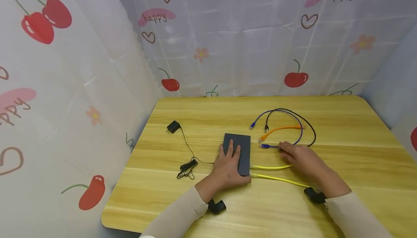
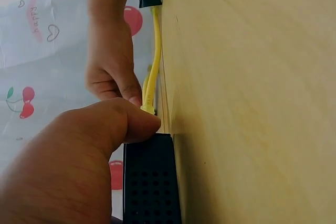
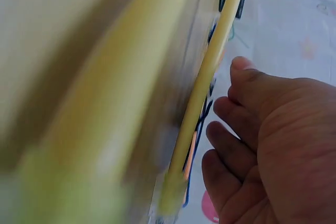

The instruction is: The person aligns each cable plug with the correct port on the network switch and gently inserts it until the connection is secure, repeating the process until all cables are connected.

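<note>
My left hand (image 1: 228, 167) lies over a flat dark network switch (image 1: 245, 151), fingers spread straight across its top. Its bent thumb (image 2: 139, 121) presses at the near right corner, beside a yellow plug. Two yellow network cables (image 1: 281, 179) run from the right side of the switch. My right hand (image 1: 303, 160) hovers over the upper yellow cable, its loosely curled fingers holding nothing in the right wrist view. In the head view its fingertips overlap a blue network cable (image 1: 265, 146). A thin black power cord (image 1: 205, 162) leads to the left side of the switch.
A black power adapter (image 1: 173, 126) lies at the left, its cord bundled (image 1: 188, 167) nearer the switch. Beyond my right hand are a short orange network cable (image 1: 281, 127) and a looped black network cable (image 1: 311, 125). Patterned curtains (image 1: 247, 49) stand behind the wooden table (image 1: 202, 109).
</note>
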A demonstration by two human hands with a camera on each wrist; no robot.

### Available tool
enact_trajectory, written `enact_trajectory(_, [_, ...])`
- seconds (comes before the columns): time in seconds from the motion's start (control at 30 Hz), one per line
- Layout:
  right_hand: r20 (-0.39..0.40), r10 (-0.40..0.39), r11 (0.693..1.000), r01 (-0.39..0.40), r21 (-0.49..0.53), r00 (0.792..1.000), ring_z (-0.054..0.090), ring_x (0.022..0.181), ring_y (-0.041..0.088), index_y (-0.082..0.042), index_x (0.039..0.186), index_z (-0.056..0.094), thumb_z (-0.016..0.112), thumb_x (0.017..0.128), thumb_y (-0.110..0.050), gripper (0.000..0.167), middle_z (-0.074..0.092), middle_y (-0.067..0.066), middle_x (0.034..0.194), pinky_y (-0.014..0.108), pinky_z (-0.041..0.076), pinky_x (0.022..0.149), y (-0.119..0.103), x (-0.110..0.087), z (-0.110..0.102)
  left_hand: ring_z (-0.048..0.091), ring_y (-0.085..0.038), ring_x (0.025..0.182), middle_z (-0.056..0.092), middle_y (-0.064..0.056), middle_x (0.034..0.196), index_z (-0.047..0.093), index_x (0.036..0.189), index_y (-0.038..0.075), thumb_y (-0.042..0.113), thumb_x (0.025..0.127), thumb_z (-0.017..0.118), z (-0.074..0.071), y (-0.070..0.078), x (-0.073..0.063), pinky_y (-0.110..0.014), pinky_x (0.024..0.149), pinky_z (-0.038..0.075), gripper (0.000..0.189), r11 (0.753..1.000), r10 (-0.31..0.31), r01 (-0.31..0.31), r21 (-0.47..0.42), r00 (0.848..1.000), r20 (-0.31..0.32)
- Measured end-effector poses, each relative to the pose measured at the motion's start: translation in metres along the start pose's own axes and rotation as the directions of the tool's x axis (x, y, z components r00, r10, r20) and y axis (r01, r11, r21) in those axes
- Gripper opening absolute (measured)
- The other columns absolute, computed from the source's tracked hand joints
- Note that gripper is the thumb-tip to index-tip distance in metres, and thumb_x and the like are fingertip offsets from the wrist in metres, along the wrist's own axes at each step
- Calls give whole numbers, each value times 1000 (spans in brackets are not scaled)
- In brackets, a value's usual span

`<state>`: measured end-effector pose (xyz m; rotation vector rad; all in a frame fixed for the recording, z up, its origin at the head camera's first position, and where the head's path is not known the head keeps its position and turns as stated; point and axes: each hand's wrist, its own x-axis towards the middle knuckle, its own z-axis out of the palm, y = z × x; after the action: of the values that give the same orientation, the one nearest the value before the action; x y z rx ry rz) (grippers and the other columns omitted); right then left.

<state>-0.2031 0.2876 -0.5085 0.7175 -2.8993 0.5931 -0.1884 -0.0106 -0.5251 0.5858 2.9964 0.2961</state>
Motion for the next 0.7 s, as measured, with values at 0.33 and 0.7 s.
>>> enact_trajectory(0.33, [43, 35, 997, -31, -73, 998, 54, 124, 48, 4, 135, 59, 67, 95, -19, 46, 58, 27, 135, 62, 43, 98, 23, 4, -10, 7, -47, 150, 0, -8, 168, 15, 162, 23, 76, 73, 62, 1, -1, 0, -50, 110, 37, 114, 1000, 0, 0, -1, 1000, 3])
enact_trajectory(0.7, [68, 29, 997, -23, -79, 997, 55, 121, 51, 0, 134, 62, 67, 96, -23, 45, 57, 30, 134, 64, 43, 95, 31, 4, -7, -3, -46, 151, -7, -4, 168, 10, 162, 26, 94, 67, 50, 0, -1, 0, -53, 115, 30, 124, 999, -8, 9, -47, 1000, 30])
